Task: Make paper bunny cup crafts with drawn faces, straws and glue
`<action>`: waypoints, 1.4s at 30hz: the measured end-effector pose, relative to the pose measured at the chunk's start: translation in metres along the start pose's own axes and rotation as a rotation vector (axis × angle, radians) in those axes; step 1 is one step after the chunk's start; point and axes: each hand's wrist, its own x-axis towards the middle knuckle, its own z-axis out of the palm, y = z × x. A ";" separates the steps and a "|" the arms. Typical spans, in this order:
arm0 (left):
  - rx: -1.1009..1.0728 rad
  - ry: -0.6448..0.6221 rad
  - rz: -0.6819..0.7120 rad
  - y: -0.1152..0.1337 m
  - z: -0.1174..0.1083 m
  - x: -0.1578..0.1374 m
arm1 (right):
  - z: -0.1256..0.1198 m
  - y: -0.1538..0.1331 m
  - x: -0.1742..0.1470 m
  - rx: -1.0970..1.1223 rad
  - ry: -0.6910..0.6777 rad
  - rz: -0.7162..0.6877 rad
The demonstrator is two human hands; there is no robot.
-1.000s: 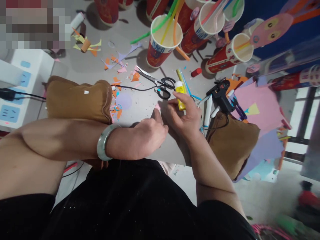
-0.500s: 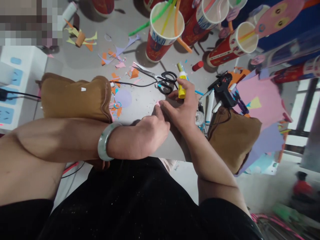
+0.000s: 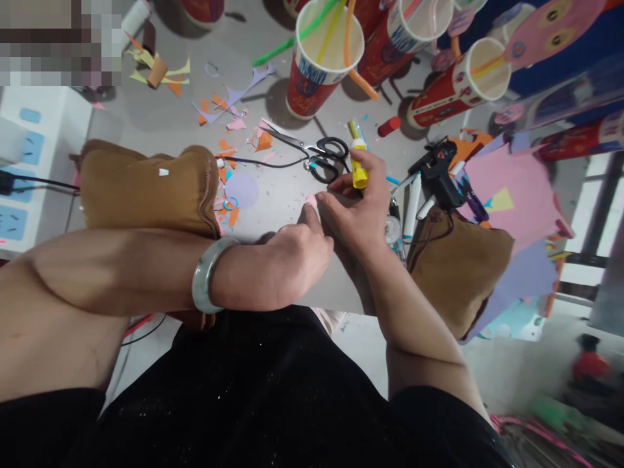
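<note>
Glue stick [image 3: 359, 172] stays within the narrow grip of the right hand [image 3: 364, 205]. Index finger of the left hand [image 3: 295, 263] rests on a small pink piece [image 3: 311, 199] upon the surface [image 3: 273, 208] (whether its curled grip keeps something, one cannot tell). Compared with one second earlier, the right thumb is nearer, just beside this piece; probably both hands now attend to it.

You are wearing: one black garment [image 3: 253, 403], lower centre of frame, showing tiny bright specks; one black left sleeve [image 3: 43, 426], lower left; one matching right sleeve [image 3: 439, 429], lower right; one smooth, pale-green bangle [image 3: 201, 279] with darker mottling, circling your left wrist [image 3: 231, 276].
</note>
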 end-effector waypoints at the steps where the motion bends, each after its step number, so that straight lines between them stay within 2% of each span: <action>1: 0.006 -0.001 0.000 0.000 0.000 0.000 | 0.000 -0.001 0.000 -0.006 0.013 0.015; 6: 0.019 0.033 -0.013 0.001 0.002 0.001 | 0.001 -0.004 0.001 0.004 0.051 0.045; 12: 0.012 -0.005 -0.005 0.001 -0.001 0.001 | 0.001 0.002 0.002 0.105 0.041 0.058; 25: -0.039 0.030 -0.004 0.001 0.004 0.001 | -0.001 0.003 0.003 0.058 0.057 -0.009; 36: 0.025 0.099 -0.021 0.003 0.016 0.000 | -0.002 0.003 0.002 0.032 0.047 -0.013; 42: 0.012 0.056 -0.030 0.003 0.008 0.001 | -0.001 0.001 0.003 0.052 0.041 -0.001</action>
